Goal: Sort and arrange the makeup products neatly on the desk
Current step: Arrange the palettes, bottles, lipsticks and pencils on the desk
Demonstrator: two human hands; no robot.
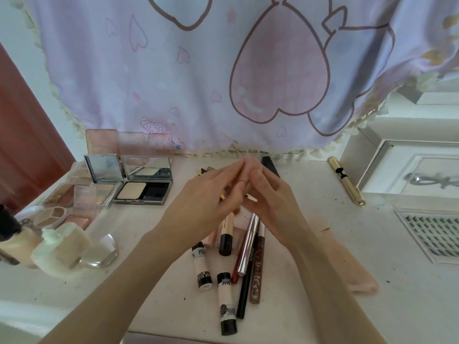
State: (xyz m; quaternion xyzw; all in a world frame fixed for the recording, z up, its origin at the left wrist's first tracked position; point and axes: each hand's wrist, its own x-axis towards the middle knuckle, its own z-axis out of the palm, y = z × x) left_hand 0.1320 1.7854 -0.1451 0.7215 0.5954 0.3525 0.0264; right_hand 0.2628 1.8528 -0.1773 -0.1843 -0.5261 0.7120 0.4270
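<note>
at centre frame, above the white desk, the left hand and right hand meet fingertip to fingertip, blurred at the tips. fingers of both hands are nearly straight and angled toward each other; thin pencil-like ends show beneath the palms, but whether either hand grips them cannot be told.

below the hands, lower centre: a loose heap of makeup sticks, including a cream tube with black cap, a white labelled tube, a longer white tube with black cap, a silver pen, a black pencil and a brown glitter tube.

left of centre: open compacts with mirrors raised, beside blush palettes. lower left: a cream jar and a foundation bottle.

right of centre: a gold tube lying alone; at the right edge, a tray of lashes.
</note>
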